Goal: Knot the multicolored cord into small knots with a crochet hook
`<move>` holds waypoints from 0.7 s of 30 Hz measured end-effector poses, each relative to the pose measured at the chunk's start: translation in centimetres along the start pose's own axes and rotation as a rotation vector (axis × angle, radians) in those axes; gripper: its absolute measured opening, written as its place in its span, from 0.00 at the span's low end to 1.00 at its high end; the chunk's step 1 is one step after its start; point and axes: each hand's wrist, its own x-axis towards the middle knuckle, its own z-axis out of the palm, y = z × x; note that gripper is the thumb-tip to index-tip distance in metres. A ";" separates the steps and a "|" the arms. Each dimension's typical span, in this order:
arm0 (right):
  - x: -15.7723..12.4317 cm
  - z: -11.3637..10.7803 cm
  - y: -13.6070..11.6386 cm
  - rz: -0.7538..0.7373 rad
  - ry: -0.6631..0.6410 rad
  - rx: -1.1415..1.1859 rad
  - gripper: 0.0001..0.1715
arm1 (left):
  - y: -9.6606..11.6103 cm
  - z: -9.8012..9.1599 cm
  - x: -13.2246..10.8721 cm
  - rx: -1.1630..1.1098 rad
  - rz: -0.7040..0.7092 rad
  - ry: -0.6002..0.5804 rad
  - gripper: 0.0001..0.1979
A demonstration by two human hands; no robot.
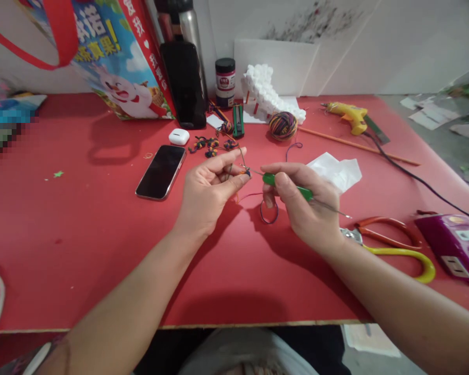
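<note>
My left hand [214,187] pinches a small piece of dark and orange crochet work [247,173] between thumb and fingers, with a strand of yarn running up over the forefinger. In my right hand [305,198] is a crochet hook with a green handle [269,179], held like a pen. Its thin tip reaches to the crochet piece; a second metal end sticks out behind the hand. A loop of purple yarn [269,212] hangs beneath my right fingers. Beyond the hands sit a multicoloured yarn ball [283,126] and several small crocheted pieces [212,145].
Left of my hands lie a phone [161,173] and a white earbud case [179,137]. A tissue [338,172], pliers [391,245] and a purple power socket [453,247] are at right. A glue gun [347,115] with its cord lies behind, near an orange stick [355,145].
</note>
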 end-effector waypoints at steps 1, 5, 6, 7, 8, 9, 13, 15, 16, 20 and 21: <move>-0.1 0.0 0.1 -0.017 -0.009 -0.018 0.10 | 0.1 0.0 0.0 -0.018 -0.017 0.005 0.21; -1.0 0.3 0.4 -0.111 -0.046 -0.164 0.14 | 0.4 0.3 -0.3 -0.102 -0.109 0.025 0.20; -1.1 0.4 0.4 -0.127 -0.048 -0.192 0.14 | 0.5 0.4 -0.4 -0.121 -0.130 0.025 0.21; -1.3 0.5 0.5 -0.141 -0.048 -0.211 0.14 | 0.6 0.5 -0.4 -0.137 -0.148 0.024 0.21; -1.4 0.6 0.5 -0.155 -0.050 -0.221 0.14 | 0.7 0.5 -0.4 -0.151 -0.162 0.022 0.21; -1.4 0.6 0.5 -0.168 -0.053 -0.225 0.15 | 0.8 0.6 -0.4 -0.162 -0.174 0.023 0.21; -1.5 0.8 0.5 -0.198 -0.064 -0.258 0.15 | 0.8 0.7 -0.4 -0.173 -0.175 0.033 0.22; -1.6 0.9 0.5 -0.176 -0.058 -0.283 0.14 | 0.6 0.7 -0.4 -0.141 -0.124 0.040 0.22; -1.7 1.0 0.5 -0.160 -0.055 -0.289 0.14 | 0.5 0.7 -0.4 -0.120 -0.095 0.041 0.22; -1.8 1.0 0.5 -0.147 -0.057 -0.276 0.15 | 0.3 0.6 -0.5 -0.082 -0.071 0.010 0.22; -1.8 0.9 0.5 -0.162 -0.067 -0.267 0.15 | 0.3 0.6 -0.5 -0.087 -0.082 -0.001 0.21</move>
